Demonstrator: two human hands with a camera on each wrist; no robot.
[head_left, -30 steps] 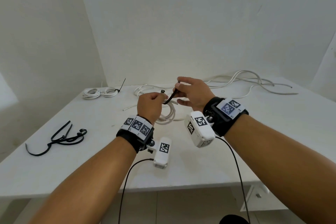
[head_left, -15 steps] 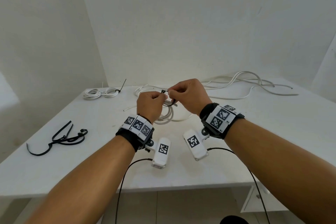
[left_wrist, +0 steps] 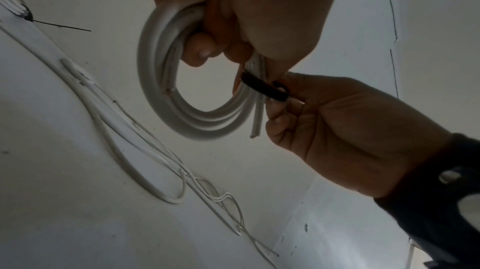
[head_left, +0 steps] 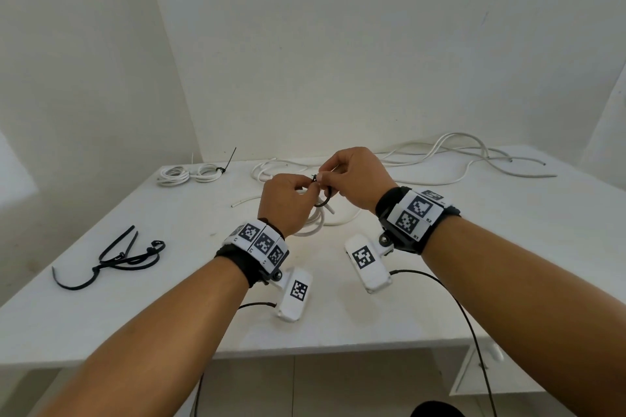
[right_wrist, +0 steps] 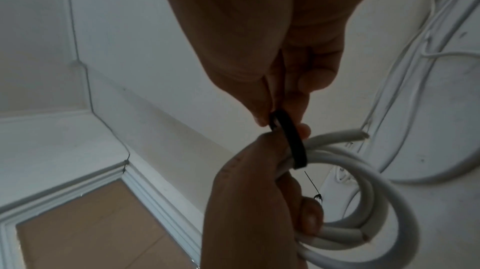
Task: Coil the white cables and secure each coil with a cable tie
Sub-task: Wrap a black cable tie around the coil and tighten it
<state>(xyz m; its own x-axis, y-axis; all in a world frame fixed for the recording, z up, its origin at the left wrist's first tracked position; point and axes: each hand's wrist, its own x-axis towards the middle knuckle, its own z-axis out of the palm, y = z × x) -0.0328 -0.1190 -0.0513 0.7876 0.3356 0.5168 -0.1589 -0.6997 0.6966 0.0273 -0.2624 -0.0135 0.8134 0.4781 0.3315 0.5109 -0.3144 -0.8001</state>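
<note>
My left hand (head_left: 287, 200) grips a white cable coil (left_wrist: 166, 80) held above the table; its fingers curl round the bundle (right_wrist: 363, 187). A black cable tie (left_wrist: 265, 88) loops around the coil's strands. My right hand (head_left: 352, 176) pinches the tie (right_wrist: 291, 142) between thumb and fingertips, right beside the left hand. In the head view the tie's loop (head_left: 321, 201) shows below the fingers, and the coil (head_left: 316, 225) hangs under the left hand. One cut cable end (left_wrist: 255, 127) sticks out below the tie.
A tied double coil (head_left: 189, 173) lies at the table's back left. Several spare black ties (head_left: 115, 259) lie at the left. Loose white cables (head_left: 457, 159) sprawl across the back right. The table's front edge (head_left: 305, 349) is near my forearms.
My right hand has turned over and come closer to the left hand, now pinching the tie at the coil. The left hand and coil have stayed in place.
</note>
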